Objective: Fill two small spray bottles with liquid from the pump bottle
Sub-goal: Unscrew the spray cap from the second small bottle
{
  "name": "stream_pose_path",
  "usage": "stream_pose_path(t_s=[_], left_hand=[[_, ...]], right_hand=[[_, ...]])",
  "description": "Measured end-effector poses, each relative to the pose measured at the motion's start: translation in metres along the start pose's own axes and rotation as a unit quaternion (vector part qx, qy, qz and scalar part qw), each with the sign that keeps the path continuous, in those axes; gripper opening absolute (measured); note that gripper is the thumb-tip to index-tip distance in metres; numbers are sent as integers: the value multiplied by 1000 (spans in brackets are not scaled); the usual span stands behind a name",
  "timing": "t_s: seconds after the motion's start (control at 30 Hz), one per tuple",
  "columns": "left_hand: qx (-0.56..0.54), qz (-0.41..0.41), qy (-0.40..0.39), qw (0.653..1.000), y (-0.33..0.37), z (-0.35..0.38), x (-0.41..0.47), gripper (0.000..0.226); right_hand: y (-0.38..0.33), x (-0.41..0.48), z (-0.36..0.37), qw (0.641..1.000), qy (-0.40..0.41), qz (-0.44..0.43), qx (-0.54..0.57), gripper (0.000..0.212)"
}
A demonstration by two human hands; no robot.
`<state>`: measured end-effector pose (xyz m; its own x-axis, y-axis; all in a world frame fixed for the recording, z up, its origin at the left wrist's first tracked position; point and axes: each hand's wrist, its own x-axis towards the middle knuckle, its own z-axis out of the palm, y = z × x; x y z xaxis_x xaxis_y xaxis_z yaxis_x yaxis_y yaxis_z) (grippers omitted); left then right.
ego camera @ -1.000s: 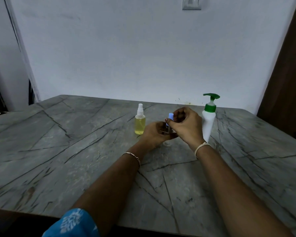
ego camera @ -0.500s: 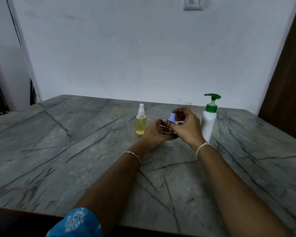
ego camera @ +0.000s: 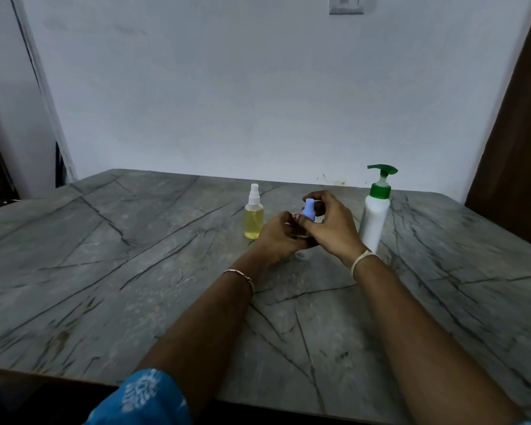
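A small spray bottle (ego camera: 254, 219) holding yellow liquid, with a white spray top, stands upright on the table. Just to its right my left hand (ego camera: 278, 237) wraps the body of a second small bottle, which is mostly hidden. Its blue spray cap (ego camera: 308, 210) sticks up between my fingers, and my right hand (ego camera: 331, 225) pinches that cap from the right. The white pump bottle (ego camera: 375, 219) with a green pump head stands upright just right of my right hand.
The grey veined stone table (ego camera: 135, 271) runs back to a white wall. A dark wooden door (ego camera: 515, 148) stands at the right. The table's front edge lies under my forearms, with a blue patterned sleeve (ego camera: 141, 397) at the bottom.
The blue cap shows a little more above my fingers than before. My hands stay together at the same spot. The other two bottles have not moved.
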<state>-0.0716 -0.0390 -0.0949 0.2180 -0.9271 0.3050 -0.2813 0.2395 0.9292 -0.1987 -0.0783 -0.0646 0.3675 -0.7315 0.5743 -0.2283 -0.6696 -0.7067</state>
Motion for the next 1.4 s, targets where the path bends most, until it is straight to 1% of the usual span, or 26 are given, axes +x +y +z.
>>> stream_pose_path(t_s=[0.07,0.17,0.23,0.3,0.4,0.47,0.57,0.8,0.9,1.03,1.13,1.2,1.23,1.33,1.4], left_hand=[[-14,-4,4,1000,-1,0,0,39],[-28,-12,11,999,-2,1,0,38],[-4,0,13,1000,-2,1,0,38],[22,13,12,1000,1,0,0,39],[30,8,8,999,0,0,1,41],[29,0,8,1000,0,0,1,42],[15,-10,1,1000,3,0,-1,43],[-25,-59,-10,998,12,-11,-6,43],[-6,-80,-31,996,17,-25,-9,46],[25,-98,-35,994,24,-48,-17,43],[38,-128,-24,991,28,-74,-23,41],[43,-147,0,988,28,-92,-26,37],[49,-151,25,987,27,-100,-27,36],[75,-144,142,976,16,-113,-24,36],[84,-133,210,965,9,-117,-20,39]], right_hand=[[2,0,-6,1000,6,16,-2,39],[3,-1,-12,999,-9,38,18,33],[1,-2,-9,999,-14,28,19,31],[-3,-4,-5,999,-28,15,31,34],[-5,-5,0,998,-33,0,53,34],[-5,-4,1,998,-15,1,68,30],[-7,-1,-1,995,38,-17,88,27],[-12,1,-9,979,161,-66,104,27],[-15,2,-11,971,192,-65,129,25],[-17,2,-12,962,202,-30,182,22],[-16,3,-9,954,165,45,246,21],[-14,2,-6,951,127,80,270,19],[-13,1,-4,952,106,90,272,18],[-10,-3,6,960,40,120,249,12],[-6,-5,13,967,7,132,217,12]])
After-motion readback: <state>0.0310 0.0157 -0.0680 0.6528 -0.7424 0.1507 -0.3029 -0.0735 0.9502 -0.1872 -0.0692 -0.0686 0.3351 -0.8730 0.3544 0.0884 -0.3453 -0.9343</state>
